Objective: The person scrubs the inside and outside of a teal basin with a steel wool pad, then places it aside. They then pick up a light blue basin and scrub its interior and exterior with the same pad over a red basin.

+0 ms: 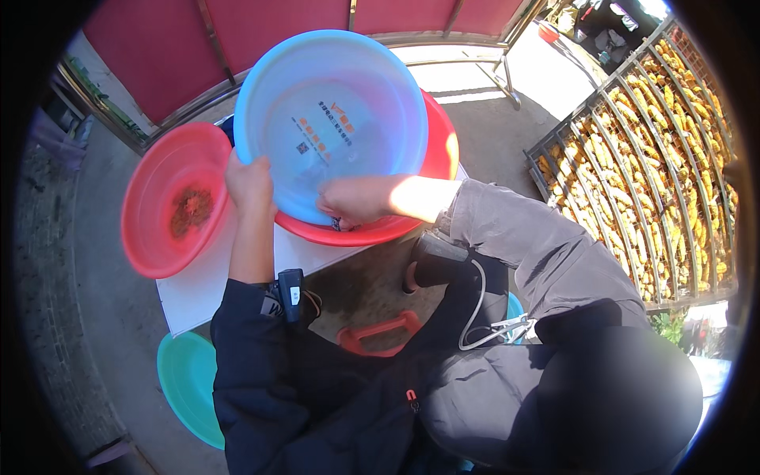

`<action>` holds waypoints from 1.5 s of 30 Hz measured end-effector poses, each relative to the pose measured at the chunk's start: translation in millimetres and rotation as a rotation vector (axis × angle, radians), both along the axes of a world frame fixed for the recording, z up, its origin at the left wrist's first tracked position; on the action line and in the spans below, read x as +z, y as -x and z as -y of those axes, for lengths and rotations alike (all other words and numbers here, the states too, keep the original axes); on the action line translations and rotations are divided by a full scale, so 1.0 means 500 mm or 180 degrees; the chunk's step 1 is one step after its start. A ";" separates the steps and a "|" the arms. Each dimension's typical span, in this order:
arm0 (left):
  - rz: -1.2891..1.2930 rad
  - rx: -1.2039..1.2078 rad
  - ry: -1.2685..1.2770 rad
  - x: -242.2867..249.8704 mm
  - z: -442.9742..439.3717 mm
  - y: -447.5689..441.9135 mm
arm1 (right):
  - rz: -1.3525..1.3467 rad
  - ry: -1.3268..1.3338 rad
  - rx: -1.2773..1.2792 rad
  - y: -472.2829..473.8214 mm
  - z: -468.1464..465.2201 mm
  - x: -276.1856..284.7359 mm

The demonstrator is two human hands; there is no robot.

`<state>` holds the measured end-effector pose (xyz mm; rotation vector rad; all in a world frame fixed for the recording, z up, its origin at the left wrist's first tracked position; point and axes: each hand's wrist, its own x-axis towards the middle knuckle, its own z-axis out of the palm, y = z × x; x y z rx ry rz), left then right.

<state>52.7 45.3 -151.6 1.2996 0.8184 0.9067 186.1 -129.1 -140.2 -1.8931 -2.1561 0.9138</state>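
A light blue plastic basin (380, 89), printed with writing inside, is tilted towards me over a larger red basin (445, 127). My left hand (252, 185) grips the blue basin's rim at its near left side. My right hand (358, 200) is curled at the near inner wall of the blue basin. A small dark wad (336, 224), perhaps a scrubber, pokes out beneath its fingers; most of it is hidden. Left of my left hand, a red plastic basin (145, 190) is tilted, with brownish-orange matter (193, 211) on its bottom.
Under the basins stands a white table (178, 303). A green basin (187, 383) and a red plastic stool (380, 335) are on the floor near my legs. Red panels (285, 24) on a metal frame stand beyond; a barred crib of corn cobs (647, 154) is to the right.
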 end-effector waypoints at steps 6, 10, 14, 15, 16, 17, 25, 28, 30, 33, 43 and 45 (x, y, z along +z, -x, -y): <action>0.0108 -0.0027 0.0002 0.001 0.005 0.012 | 0.0374 0.0613 -0.0440 -0.052 0.050 0.007; -0.0038 0.0050 -0.0097 0.009 0.012 0.007 | 0.1328 0.0740 -0.0410 -0.152 0.088 -0.019; -0.0031 0.0083 -0.0091 0.004 0.004 0.007 | 0.1040 0.0778 -0.0275 -0.130 0.063 -0.029; -0.0030 0.0095 -0.0086 0.002 0.003 0.009 | 0.0734 0.0734 -0.0342 -0.106 0.049 -0.032; -0.0011 0.0067 -0.0075 0.004 0.005 0.006 | 0.0421 0.0688 -0.0421 -0.082 0.035 -0.035; 0.0008 0.0039 -0.0063 0.006 0.008 0.003 | 0.0109 0.0641 -0.0499 -0.061 0.021 -0.036; 0.0063 -0.0013 0.0006 0.014 0.013 0.006 | 0.0261 0.0370 -0.0357 -0.060 0.012 -0.054; 0.0149 0.0016 -0.0009 0.008 0.012 0.013 | 0.0965 0.0508 -0.0296 -0.120 0.071 -0.039; 0.0111 0.0037 -0.0034 0.007 0.012 0.011 | 0.1384 0.0395 -0.0339 -0.151 0.085 -0.049; 0.0045 0.0086 -0.0044 0.011 0.015 0.008 | 0.1342 0.0478 -0.0281 -0.129 0.068 -0.045; -0.0102 0.0045 -0.0131 -0.003 -0.001 0.015 | 0.0358 0.0184 -0.0159 0.012 -0.053 -0.028; -0.0039 -0.0019 -0.0053 -0.002 -0.003 0.020 | 0.0709 0.0197 -0.0094 -0.011 -0.008 -0.023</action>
